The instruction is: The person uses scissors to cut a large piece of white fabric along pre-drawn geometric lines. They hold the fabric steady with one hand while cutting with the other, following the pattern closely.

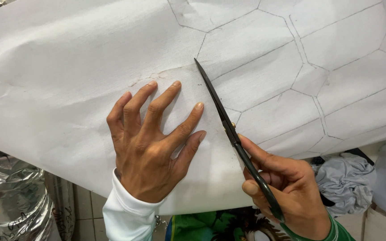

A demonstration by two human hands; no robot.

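Observation:
A large white fabric sheet (68, 67) marked with pencilled hexagon outlines covers most of the view. My left hand (150, 143) lies flat on it with fingers spread, pressing it down near its front edge. My right hand (287, 187) grips the black handles of a pair of black scissors (222, 111). The blades point up and to the left, lie over the fabric just right of my left fingers, and look nearly closed along a drawn line. A faint brownish stain shows on the fabric above my left fingertips.
A shiny silver plastic bag (18, 201) sits at the lower left over a tiled floor (86, 209). Crumpled grey cloth (347, 180) lies at the lower right. Green patterned cloth (211, 225) shows below the fabric's edge.

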